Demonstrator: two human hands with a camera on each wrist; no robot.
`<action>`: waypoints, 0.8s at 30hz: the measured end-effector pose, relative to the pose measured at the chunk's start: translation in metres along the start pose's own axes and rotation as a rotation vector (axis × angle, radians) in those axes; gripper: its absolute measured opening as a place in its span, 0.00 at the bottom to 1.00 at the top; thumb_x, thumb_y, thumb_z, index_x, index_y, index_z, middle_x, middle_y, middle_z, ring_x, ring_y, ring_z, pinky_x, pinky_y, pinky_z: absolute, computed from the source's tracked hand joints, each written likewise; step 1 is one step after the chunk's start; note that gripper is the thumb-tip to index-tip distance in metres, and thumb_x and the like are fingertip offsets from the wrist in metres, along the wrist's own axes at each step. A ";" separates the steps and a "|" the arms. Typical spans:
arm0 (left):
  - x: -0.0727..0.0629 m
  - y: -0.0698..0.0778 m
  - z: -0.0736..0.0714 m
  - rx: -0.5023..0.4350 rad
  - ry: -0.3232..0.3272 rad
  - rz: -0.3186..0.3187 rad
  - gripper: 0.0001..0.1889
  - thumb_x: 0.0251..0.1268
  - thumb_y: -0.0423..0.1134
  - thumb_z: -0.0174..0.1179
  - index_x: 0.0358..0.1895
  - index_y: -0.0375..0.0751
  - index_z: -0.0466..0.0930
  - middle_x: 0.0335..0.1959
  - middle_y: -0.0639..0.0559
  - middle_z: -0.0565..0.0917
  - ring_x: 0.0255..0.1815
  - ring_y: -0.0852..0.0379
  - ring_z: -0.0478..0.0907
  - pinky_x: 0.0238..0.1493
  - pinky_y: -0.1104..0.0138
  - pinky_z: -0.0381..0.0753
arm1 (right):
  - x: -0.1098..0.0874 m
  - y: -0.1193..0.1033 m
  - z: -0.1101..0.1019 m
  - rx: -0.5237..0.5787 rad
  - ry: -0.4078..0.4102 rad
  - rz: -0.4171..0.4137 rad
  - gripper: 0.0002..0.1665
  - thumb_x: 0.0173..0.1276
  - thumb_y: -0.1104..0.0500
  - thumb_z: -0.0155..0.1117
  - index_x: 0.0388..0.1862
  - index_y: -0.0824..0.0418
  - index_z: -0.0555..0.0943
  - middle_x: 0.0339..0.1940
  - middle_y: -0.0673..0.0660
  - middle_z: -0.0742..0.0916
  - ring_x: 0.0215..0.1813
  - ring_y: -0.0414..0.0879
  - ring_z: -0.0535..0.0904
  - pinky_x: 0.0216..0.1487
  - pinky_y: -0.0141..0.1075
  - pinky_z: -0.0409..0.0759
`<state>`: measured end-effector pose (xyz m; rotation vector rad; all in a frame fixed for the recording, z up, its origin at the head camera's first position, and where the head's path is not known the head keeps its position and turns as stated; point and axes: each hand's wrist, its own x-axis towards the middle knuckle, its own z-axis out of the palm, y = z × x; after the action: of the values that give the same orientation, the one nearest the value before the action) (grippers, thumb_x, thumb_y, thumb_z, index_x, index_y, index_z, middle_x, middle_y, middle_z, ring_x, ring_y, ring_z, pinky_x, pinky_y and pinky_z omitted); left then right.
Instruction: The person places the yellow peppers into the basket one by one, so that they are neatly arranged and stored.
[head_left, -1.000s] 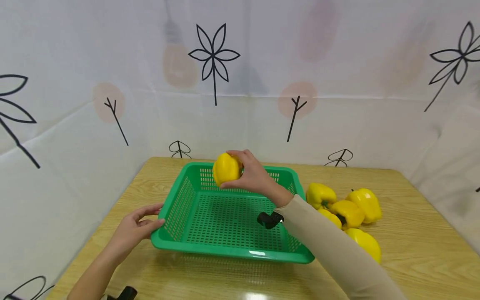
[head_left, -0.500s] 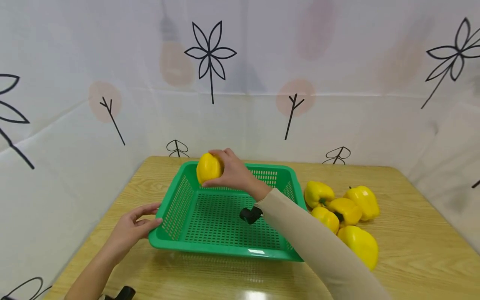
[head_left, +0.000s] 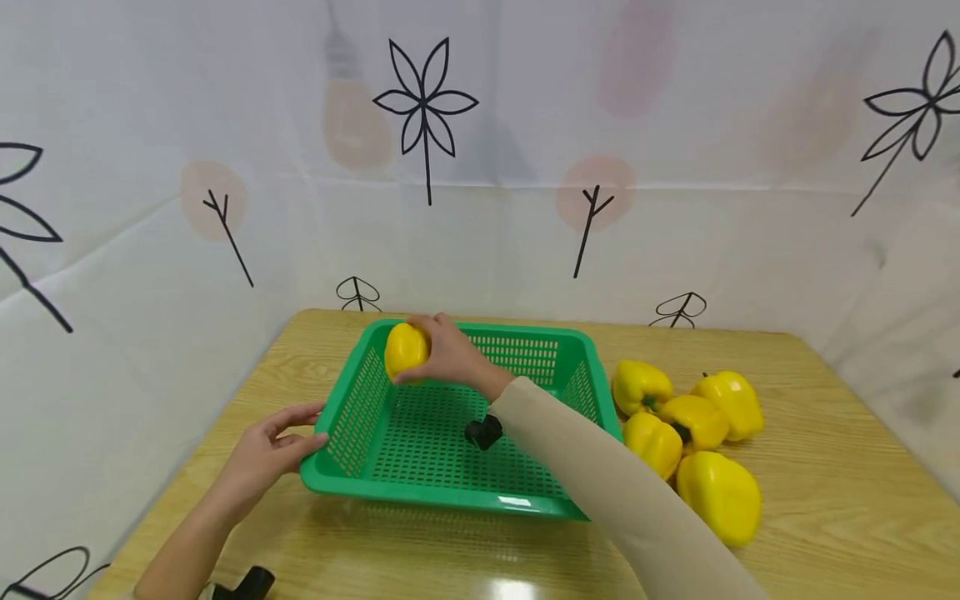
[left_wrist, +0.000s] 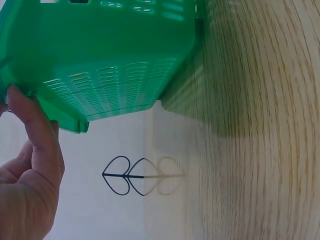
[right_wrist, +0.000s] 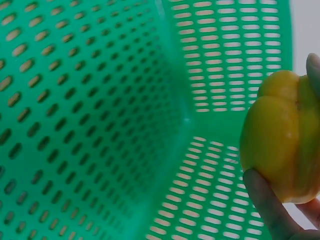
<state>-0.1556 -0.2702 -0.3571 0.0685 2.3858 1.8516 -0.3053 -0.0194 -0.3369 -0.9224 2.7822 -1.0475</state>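
Head: six peppers, one basket.

The right sleeve hides the 4 o'clock corner of the basket and is cut off in the head view at 5 o'clock. The right hand covers the 3 o'clock side of the pepper; whether pepper and basket touch cannot be told. The right wrist view cuts both hand and pepper at 3 o'clock; the left one crops the basket from 10 to 12 o'clock and the left hand at 8.
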 end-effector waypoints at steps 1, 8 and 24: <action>0.000 0.000 0.000 0.001 0.002 0.000 0.31 0.64 0.40 0.60 0.67 0.35 0.62 0.60 0.37 0.64 0.38 0.57 0.81 0.37 0.60 0.81 | 0.000 0.002 0.002 -0.005 -0.010 0.009 0.53 0.45 0.40 0.77 0.68 0.53 0.64 0.51 0.57 0.71 0.44 0.46 0.72 0.39 0.34 0.76; 0.001 0.001 0.002 -0.007 -0.001 0.000 0.31 0.63 0.40 0.61 0.67 0.35 0.62 0.61 0.37 0.64 0.38 0.57 0.81 0.37 0.60 0.81 | -0.001 0.010 0.016 -0.025 -0.063 0.050 0.53 0.45 0.42 0.77 0.69 0.54 0.64 0.52 0.57 0.72 0.45 0.46 0.71 0.40 0.35 0.76; 0.000 -0.002 -0.001 -0.001 -0.001 -0.003 0.31 0.64 0.40 0.60 0.68 0.35 0.61 0.61 0.37 0.63 0.40 0.57 0.81 0.39 0.61 0.81 | 0.003 0.018 0.030 -0.051 -0.195 0.051 0.48 0.49 0.51 0.76 0.68 0.56 0.65 0.52 0.58 0.71 0.47 0.46 0.70 0.44 0.36 0.74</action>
<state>-0.1562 -0.2718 -0.3583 0.0655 2.3823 1.8509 -0.3103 -0.0281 -0.3707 -0.9004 2.6671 -0.8346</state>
